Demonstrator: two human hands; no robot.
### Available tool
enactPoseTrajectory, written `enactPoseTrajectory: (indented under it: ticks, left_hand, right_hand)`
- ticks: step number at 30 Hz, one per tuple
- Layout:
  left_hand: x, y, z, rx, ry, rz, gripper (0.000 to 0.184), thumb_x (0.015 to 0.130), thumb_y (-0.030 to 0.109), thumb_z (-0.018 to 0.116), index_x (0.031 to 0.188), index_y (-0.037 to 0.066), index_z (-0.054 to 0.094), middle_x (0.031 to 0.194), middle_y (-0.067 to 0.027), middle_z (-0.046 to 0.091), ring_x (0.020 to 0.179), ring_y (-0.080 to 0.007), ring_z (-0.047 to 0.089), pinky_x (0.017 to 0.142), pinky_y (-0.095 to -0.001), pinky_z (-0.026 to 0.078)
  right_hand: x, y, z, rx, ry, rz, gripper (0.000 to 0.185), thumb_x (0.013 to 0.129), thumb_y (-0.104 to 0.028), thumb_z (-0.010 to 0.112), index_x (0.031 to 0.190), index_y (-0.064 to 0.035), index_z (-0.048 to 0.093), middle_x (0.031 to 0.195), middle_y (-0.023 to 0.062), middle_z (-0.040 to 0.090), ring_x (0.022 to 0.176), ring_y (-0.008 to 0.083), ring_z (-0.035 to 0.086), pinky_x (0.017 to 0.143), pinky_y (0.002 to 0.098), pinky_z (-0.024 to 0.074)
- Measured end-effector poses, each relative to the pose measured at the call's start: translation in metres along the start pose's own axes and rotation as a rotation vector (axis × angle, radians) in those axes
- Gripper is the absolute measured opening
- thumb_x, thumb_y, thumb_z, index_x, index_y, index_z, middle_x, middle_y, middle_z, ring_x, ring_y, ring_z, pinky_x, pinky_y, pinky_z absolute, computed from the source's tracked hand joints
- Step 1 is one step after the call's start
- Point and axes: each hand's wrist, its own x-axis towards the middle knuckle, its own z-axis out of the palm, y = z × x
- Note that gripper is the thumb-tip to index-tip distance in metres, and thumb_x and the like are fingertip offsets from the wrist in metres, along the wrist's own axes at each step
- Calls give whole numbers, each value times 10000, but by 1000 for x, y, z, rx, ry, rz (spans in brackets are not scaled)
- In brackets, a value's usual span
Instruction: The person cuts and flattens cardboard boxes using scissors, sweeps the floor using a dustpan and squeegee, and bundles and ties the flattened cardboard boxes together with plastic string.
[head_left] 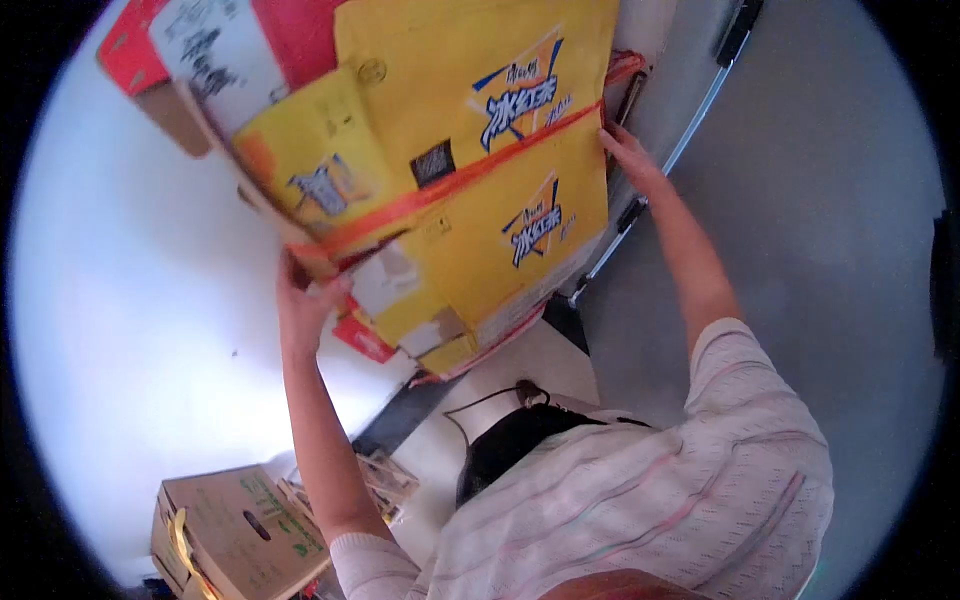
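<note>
A large bundle of flattened yellow cardboard with printed logos hangs upright before me, bound across its middle by a red-orange strap. My left hand is closed on the bundle's left edge, where the strap wraps round. At the right edge, close to the strap, my right hand grips the bundle; its fingertips are partly hidden behind the cardboard. Red and white flattened pieces stick out at the upper left of the bundle.
A brown cardboard box with a yellow strap stands at the lower left, beside some small items. A white wall is on the left. To the right is a grey panel with a metal edge. Floor shows below the bundle.
</note>
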Motion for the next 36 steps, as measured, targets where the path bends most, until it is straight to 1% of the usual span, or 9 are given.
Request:
enactPoseTrajectory:
  ticks: [6, 9, 12, 16, 19, 22, 26, 29, 36]
  left_hand:
    - [10, -1, 14, -20, 123, -112, 576, 561, 37, 750, 1061, 8, 466, 991, -89, 565, 899, -179, 543, 797, -310, 449]
    - [19, -19, 10, -2, 108, -35, 579, 556, 28, 751, 1063, 3, 472, 971, -87, 575, 822, -162, 555, 697, -279, 476]
    - [25, -1, 11, -122, 2, -161, 553, 563, 31, 751, 1048, -5, 489, 940, -76, 590, 762, -142, 560, 620, -255, 476]
    - [25, 7, 26, -138, 154, -174, 377, 616, 17, 716, 952, -15, 550, 854, -53, 611, 697, -117, 555, 535, -244, 455]
    - [23, 1, 20, 21, 209, -193, 319, 641, 2, 694, 933, -10, 564, 857, -50, 619, 725, -116, 563, 596, -244, 467]
    - [22, 5, 34, -42, 317, -22, 265, 662, 15, 669, 904, -21, 568, 834, -81, 630, 708, -142, 583, 635, -256, 467]
    - [22, -3, 34, -182, 348, 14, 227, 652, -5, 650, 867, -6, 579, 786, -55, 621, 630, -122, 559, 556, -237, 445]
    - [21, -8, 24, -244, 243, -77, 308, 649, -30, 680, 937, 2, 574, 889, -63, 630, 767, -132, 590, 691, -259, 474]
    - [14, -5, 22, -194, 383, -70, 301, 616, -64, 658, 904, -20, 580, 837, -79, 625, 714, -141, 581, 639, -258, 474]
  right_hand:
    - [54, 31, -23, 150, -84, 33, 787, 788, -438, 617, 1346, -7, 266, 1330, 98, 378, 1214, 200, 348, 1014, 316, 254]
    - [59, 17, -23, 63, -174, 26, 807, 762, -413, 657, 1361, -56, 251, 1329, 67, 388, 1235, 200, 327, 1021, 332, 246]
    - [79, 28, -30, 301, -345, 118, 859, 719, -370, 712, 1358, -33, 248, 1358, 52, 354, 1241, 208, 313, 1028, 311, 236]
    - [95, 42, -39, 237, -366, 102, 744, 702, -345, 731, 1287, -41, 387, 1270, 58, 466, 1169, 181, 416, 1003, 336, 288]
    - [89, 25, -41, 158, -316, 247, 708, 693, -313, 741, 1259, -32, 422, 1229, 57, 504, 1136, 172, 444, 990, 331, 305]
    - [92, 26, -39, 75, -361, 104, 722, 688, -321, 746, 1258, -24, 417, 1227, 57, 500, 1133, 172, 439, 979, 331, 318]
    - [59, 3, -21, 107, -138, 10, 662, 697, -297, 742, 1221, -16, 451, 1168, 61, 536, 1092, 164, 468, 963, 322, 335]
    - [61, 10, -26, 128, -131, 32, 620, 696, -269, 740, 1192, -9, 476, 1124, 62, 560, 1048, 159, 498, 941, 318, 359]
    - [55, -16, -30, 177, -72, -86, 546, 676, -127, 703, 1164, 4, 496, 1103, 60, 575, 1001, 163, 536, 883, 323, 414]
